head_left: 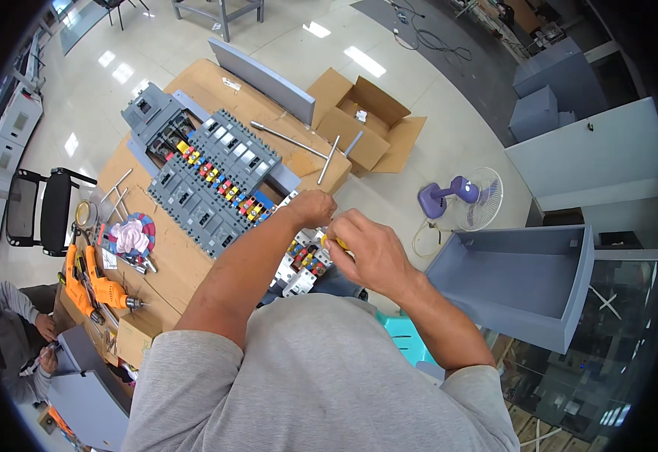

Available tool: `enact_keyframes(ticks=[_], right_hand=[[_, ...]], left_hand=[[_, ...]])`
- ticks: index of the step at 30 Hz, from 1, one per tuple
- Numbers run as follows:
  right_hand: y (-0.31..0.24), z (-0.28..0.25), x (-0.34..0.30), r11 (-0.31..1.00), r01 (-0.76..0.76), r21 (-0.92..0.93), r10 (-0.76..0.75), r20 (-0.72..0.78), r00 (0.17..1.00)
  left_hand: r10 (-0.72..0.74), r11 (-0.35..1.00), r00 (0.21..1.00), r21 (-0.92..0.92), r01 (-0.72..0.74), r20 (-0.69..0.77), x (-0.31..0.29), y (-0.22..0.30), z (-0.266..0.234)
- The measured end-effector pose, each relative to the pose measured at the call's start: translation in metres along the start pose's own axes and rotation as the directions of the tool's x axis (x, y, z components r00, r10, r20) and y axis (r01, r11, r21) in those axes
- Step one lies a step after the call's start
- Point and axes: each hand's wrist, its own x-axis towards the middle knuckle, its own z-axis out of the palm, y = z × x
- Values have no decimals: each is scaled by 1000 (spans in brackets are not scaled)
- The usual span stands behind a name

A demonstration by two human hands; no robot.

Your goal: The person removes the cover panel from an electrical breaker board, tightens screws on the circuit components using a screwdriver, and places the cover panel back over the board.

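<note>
Nearest: grey shirt (310,369). Beyond, above white breakers (302,283): right hand (373,252), fingers curled around yellow handle (342,243), probably light and stiff, best gripped right there; left hand (313,209) just beside, fingertips hidden, grip impossible to tell.

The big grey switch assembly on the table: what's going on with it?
A person in a grey T-shirt has both hands at its near end. The right hand grips a yellow-handled tool, its tip hidden; the left hand is closed beside it, and what it may hold can't be seen. Below them are smaller white switches. The grey switch assembly, with red, yellow and blue parts along its middle, lies on the brown table.
</note>
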Motion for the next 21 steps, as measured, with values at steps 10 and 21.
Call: enact_keyframes(ticks=[10,21], right_hand=[[-5,2,6,1000,15,-3,-15,72,997],[-9,-2,10,998,-68,18,62,229,971]], left_hand=[[-51,999,996,-5,52,67,-4,12,-20],[-96,995,988,-27,100,120,-5,20,-29]])
